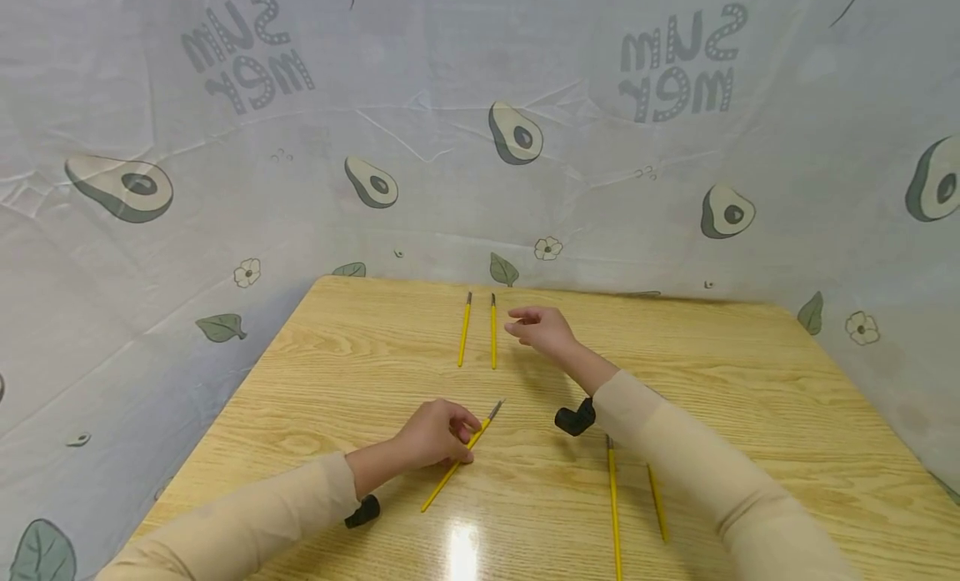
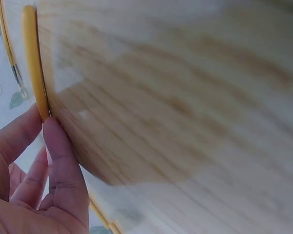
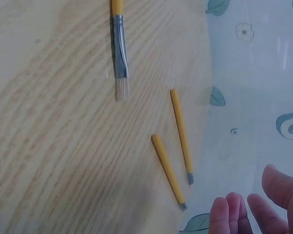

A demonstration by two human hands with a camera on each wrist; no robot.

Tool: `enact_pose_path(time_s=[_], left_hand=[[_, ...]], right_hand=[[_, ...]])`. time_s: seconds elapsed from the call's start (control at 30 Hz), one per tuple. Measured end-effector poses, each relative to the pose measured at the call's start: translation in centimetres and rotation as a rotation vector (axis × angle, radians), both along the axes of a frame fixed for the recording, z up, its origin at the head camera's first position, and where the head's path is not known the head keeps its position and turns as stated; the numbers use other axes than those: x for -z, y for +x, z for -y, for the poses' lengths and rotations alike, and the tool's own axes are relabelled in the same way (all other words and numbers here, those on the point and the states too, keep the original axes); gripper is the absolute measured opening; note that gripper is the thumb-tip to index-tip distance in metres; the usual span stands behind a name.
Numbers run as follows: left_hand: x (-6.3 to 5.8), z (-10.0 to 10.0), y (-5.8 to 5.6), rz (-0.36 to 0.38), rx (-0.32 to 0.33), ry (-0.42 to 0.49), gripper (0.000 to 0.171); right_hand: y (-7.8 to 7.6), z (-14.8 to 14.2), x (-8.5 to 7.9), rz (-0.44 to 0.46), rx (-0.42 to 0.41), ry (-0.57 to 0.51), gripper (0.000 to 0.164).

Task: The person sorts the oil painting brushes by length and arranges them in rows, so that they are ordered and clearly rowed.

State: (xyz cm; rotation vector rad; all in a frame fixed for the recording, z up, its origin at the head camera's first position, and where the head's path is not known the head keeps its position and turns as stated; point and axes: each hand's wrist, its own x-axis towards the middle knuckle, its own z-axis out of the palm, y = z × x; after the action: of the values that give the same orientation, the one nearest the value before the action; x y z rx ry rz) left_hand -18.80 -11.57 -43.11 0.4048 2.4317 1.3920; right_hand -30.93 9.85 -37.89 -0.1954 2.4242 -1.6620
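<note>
My left hand (image 1: 438, 433) pinches a paintbrush (image 1: 444, 491) between thumb and fingertips. The brush slants low over the wooden table, its tip pointing away to the right. In the left wrist view, the thumb and finger meet on its yellow handle (image 2: 33, 58). My right hand (image 1: 543, 331) hovers farther back with nothing in it, fingers loosely bent. Just left of it lie two more yellow paintbrushes, one (image 1: 493, 335) beside the other (image 1: 464, 331), tips toward the back edge. The right wrist view shows the right hand's fingertips (image 3: 227, 214) beyond these two brushes.
Two further brushes, one long (image 1: 614, 514) and one partly covered (image 1: 657, 502), lie by the right forearm. A black wrist device (image 1: 576, 418) sits under the right wrist, another (image 1: 363, 512) under the left. A printed cloth (image 1: 450, 197) hangs behind the wooden table (image 1: 337, 356).
</note>
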Motion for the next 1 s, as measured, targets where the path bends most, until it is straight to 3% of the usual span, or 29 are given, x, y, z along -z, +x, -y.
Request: enact_pose_path(time_s=[0.57, 1.0], left_hand=[[0.1, -0.1, -0.2, -0.019, -0.015, -0.032, 0.029], [0.1, 0.2, 0.1, -0.053, -0.024, -0.006, 0.032]], right_hand=[[2.8, -0.9, 0.1, 0.013, -0.055, -0.052, 0.037], [4.4, -2.5, 0.2, 0.013, -0.078, -0.062, 0.037]])
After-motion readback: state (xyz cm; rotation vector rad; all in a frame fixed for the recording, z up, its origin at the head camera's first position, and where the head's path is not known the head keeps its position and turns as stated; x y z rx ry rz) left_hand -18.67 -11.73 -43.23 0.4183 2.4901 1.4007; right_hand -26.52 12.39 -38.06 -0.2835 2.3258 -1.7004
